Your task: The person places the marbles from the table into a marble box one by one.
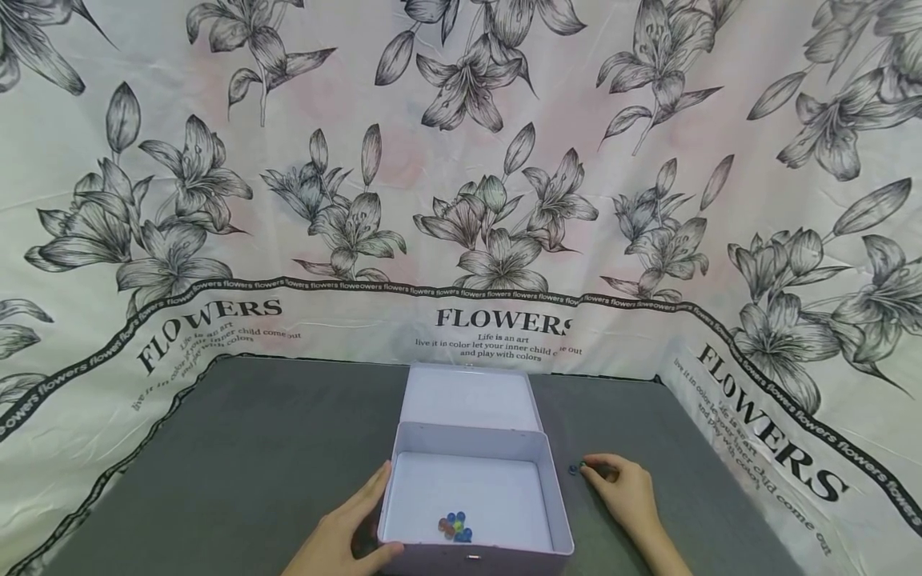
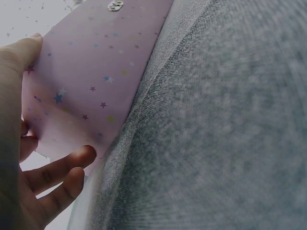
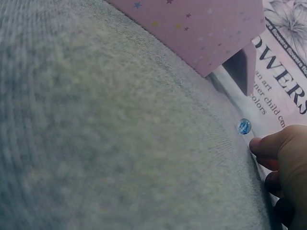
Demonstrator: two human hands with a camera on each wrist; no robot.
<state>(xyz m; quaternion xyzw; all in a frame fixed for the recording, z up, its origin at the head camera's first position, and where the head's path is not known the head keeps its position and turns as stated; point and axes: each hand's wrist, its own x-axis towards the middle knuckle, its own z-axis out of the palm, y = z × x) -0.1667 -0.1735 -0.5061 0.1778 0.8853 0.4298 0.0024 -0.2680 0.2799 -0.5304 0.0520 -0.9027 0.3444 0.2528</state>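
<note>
An open pink metal box (image 1: 475, 428) with small printed stars stands with its pale inside facing up and its lid (image 1: 471, 398) tipped back. In its near part lies a small cluster of glass marbles (image 1: 458, 526), blue, reddish and yellow-green. My left hand (image 1: 349, 524) holds the box's near left corner, thumb at the front and fingers along the left side. To the right of the box, my right hand (image 1: 625, 488) pinches a small greenish marble (image 1: 583, 464), mostly hidden by the fingertips. A clear blue marble (image 3: 244, 126) lies on the cloth just beside those fingertips.
A dark grey cloth (image 1: 288, 448) covers the table under the box. White fabric (image 1: 346, 324) printed with lilies and lettering hangs behind and along both sides. The raised lid reaches close to the back edge.
</note>
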